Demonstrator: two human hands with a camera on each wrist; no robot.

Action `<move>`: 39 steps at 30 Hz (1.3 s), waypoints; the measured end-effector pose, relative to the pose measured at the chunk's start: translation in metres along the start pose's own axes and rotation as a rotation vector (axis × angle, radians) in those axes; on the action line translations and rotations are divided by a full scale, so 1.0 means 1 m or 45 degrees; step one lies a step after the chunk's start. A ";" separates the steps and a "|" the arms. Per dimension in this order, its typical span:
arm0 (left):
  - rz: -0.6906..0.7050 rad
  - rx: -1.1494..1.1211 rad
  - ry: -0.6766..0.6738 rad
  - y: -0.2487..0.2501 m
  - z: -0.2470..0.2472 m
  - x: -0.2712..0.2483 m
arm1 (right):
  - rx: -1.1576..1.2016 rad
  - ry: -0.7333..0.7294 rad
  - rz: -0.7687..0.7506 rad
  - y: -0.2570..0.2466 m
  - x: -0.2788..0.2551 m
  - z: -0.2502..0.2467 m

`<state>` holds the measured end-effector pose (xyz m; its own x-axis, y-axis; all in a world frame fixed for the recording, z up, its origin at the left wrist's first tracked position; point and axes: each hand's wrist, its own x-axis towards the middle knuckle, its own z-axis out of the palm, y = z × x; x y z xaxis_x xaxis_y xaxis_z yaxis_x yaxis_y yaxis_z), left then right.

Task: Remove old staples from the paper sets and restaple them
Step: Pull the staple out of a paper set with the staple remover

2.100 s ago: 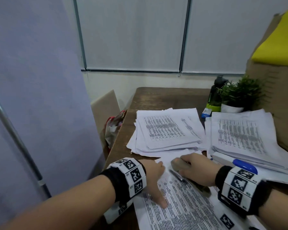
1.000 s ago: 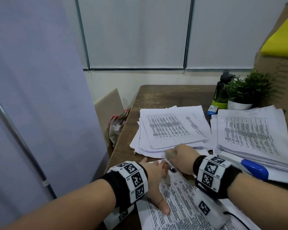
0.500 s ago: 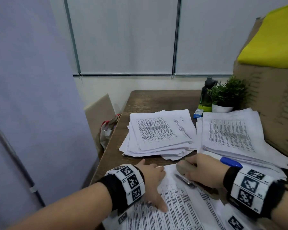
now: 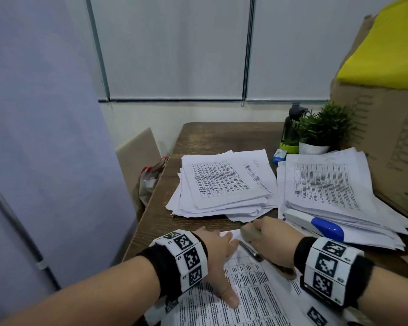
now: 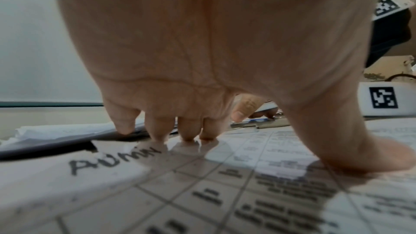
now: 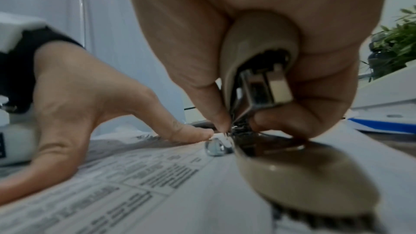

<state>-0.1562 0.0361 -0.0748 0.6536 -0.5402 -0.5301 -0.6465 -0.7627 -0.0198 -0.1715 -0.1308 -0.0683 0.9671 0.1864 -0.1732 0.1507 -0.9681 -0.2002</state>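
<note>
A printed paper set [image 4: 252, 292] lies at the near edge of the table. My left hand [image 4: 218, 250] presses flat on its upper left part, fingers spread and straight, as the left wrist view shows over the page [image 5: 157, 193]. My right hand [image 4: 273, 241] grips a beige stapler [image 4: 250, 232] at the set's top corner. In the right wrist view the fingers curl round its upper arm [image 6: 258, 45], the metal magazine hangs out, and the beige base [image 6: 303, 175] rests on the paper [image 6: 135, 184]. The tool's tip on the corner is partly hidden by fingers.
Two paper stacks [image 4: 224, 182] [image 4: 325, 184] lie further back on the wooden table [image 4: 212, 137]. A blue and white stapler [image 4: 313, 223] rests against the right stack. A potted plant [image 4: 320, 130], a bottle [image 4: 292, 128] and a cardboard box [image 4: 386, 128] stand at the right.
My right hand with the beige stapler drew back to the right after reaching over the corner a second ago. My left hand has stayed pressed on the paper.
</note>
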 end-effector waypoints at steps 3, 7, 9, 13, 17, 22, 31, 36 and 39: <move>-0.001 0.010 -0.015 0.000 0.000 0.000 | 0.013 -0.012 0.020 0.000 0.005 -0.001; 0.005 -0.005 -0.008 0.001 0.001 0.000 | 0.026 -0.042 0.073 -0.002 0.008 0.002; 0.002 -0.003 -0.007 0.002 0.001 -0.001 | 0.057 0.017 0.113 -0.004 0.014 0.005; -0.004 -0.013 -0.015 0.004 0.000 -0.003 | 0.183 0.069 0.167 -0.006 0.028 0.007; -0.008 -0.033 -0.032 0.002 -0.001 -0.005 | 0.268 0.126 0.173 -0.007 0.020 -0.002; -0.043 -0.034 0.006 0.002 -0.002 -0.005 | 0.658 0.338 0.243 0.000 0.006 -0.016; -0.302 -1.279 0.883 -0.026 -0.019 -0.021 | 0.863 0.296 -0.013 -0.046 -0.018 -0.029; -0.293 -1.638 0.986 -0.042 -0.005 -0.040 | 0.784 0.257 -0.192 -0.088 -0.019 -0.030; -0.342 -1.741 1.005 -0.057 0.004 -0.050 | 0.508 0.285 -0.293 -0.114 -0.016 -0.031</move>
<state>-0.1532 0.1079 -0.0506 0.9956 -0.0534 -0.0773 0.0533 -0.3570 0.9326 -0.1976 -0.0287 -0.0133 0.9448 0.3047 0.1205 0.3173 -0.7589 -0.5687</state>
